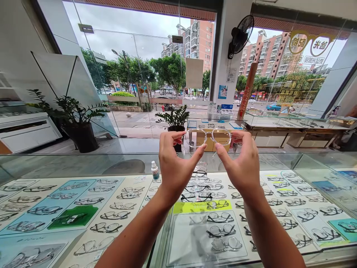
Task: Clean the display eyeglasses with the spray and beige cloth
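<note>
A pair of clear-framed eyeglasses [209, 133] is held up level above the glass display counter, lenses facing the window. My left hand [178, 160] grips its left side, the thumb at the lower rim and the fingers bent near the hinge. On the other side my right hand [240, 160] pinches the frame the same way, thumb under the right lens. The temples hang partly visible below the lenses. Under my wrists, the glass counter [134, 169] shows several rows of eyeglasses [220, 230].
A small white bottle [154, 170] stands on the counter left of my left hand. Beyond are potted plants [79, 123], a cardboard-coloured cabinet [220, 143], a wall fan [241, 33] and large windows. Another display case [279, 121] stands at the right.
</note>
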`<state>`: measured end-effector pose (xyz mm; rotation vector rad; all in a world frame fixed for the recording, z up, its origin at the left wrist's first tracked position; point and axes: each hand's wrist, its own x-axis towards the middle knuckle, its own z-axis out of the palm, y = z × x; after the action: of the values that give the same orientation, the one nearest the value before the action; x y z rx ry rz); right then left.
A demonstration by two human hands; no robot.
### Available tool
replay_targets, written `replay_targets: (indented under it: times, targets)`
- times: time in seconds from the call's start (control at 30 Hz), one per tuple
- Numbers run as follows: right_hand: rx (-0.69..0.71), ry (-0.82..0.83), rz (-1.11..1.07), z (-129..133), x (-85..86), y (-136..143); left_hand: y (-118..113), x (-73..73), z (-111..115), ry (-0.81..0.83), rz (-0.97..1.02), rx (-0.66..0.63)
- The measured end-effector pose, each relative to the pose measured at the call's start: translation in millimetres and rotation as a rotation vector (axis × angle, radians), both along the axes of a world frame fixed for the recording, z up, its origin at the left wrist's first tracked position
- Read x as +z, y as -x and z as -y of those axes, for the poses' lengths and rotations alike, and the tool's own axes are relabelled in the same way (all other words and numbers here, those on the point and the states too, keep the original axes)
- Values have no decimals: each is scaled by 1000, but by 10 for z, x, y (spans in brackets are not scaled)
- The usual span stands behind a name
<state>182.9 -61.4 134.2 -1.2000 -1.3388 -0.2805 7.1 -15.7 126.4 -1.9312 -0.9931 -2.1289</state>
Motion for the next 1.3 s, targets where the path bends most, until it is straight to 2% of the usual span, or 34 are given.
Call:
replay_targets:
  times: [0.5, 1.1, 1.3]
  targets:
    - [-15, 16, -2, 5, -4, -2, 0, 4, -6, -39, -15, 4]
    - [-48, -61, 31, 22, 1, 13, 23, -11, -55, 216, 84, -128]
    - [-49, -85, 32, 14, -1, 26, 33, -8, -87, 245, 93, -161]
